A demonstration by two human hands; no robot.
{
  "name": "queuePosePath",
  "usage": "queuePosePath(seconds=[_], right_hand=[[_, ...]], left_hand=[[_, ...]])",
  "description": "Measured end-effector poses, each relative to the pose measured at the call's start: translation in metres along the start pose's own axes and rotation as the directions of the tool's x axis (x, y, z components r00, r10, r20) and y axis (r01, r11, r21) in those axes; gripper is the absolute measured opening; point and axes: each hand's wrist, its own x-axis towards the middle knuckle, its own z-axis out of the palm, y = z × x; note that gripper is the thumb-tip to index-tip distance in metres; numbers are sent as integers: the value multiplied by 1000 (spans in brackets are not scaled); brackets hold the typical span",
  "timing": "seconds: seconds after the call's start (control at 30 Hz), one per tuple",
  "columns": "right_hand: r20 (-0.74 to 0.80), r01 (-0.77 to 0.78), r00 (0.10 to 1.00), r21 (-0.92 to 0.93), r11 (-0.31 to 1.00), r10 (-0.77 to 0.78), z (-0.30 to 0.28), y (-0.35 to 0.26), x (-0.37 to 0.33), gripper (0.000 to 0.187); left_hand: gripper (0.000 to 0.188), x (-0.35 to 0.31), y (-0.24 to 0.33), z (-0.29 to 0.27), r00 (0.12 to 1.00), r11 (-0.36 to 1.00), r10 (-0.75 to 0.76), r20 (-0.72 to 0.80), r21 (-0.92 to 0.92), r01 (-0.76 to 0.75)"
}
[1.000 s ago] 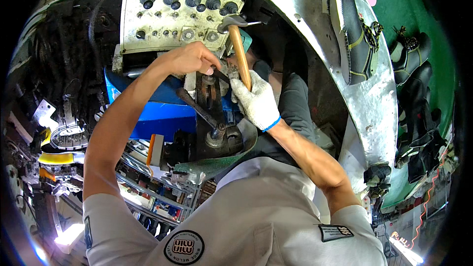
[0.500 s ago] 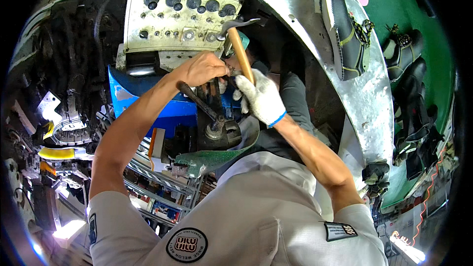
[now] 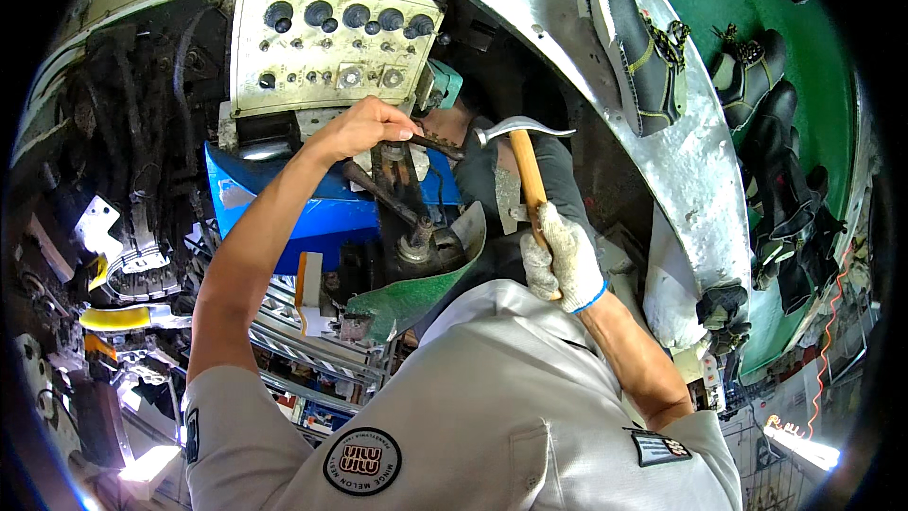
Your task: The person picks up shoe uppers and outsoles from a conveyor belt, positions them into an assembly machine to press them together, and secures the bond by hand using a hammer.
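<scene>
My right hand (image 3: 567,260), in a white knit glove with a blue cuff edge, is closed around the wooden handle of a hammer (image 3: 528,170). The hammer's long curved metal head (image 3: 520,126) points up and away from me. Bare and bent at the wrist, my left hand (image 3: 361,130) pinches the near end of a dark narrow bar (image 3: 437,145). Its far end reaches toward the hammer head without touching it. Below my left hand stands a dark metal machine fixture (image 3: 407,199) with a slanted lever (image 3: 378,191). My fingertips partly hide where the bar begins.
A cream control panel (image 3: 331,47) with black knobs stands beyond my left hand. Blue machine housing (image 3: 284,218) lies under my left forearm. At right, a curved metal rim (image 3: 695,180) carries a dark shoe (image 3: 636,47); more shoes (image 3: 780,161) lie on a green surface (image 3: 823,76).
My right hand has drawn the hammer back, down and to the right, away from my left hand. My left hand has shifted slightly left, and the dark bar now shows plainly.
</scene>
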Motion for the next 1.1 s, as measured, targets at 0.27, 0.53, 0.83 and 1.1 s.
queuePosePath(seconds=[0.27,0.53,0.83,1.1], right_hand=[[39,-149,989,160,976,144,1,-3,20,43],[-3,-126,991,273,954,131,-15,4,26,43],[-45,-112,989,409,906,143,-21,16,28,40],[-28,-90,994,348,933,107,-3,19,17,41]], left_hand=[[28,-2,-12,2,999,989,8,50,-145,-1],[29,-8,-17,-3,995,939,7,98,-343,27],[29,-8,-19,-3,994,973,-33,107,-223,57],[37,-7,-24,-3,996,962,35,79,-274,-12]])
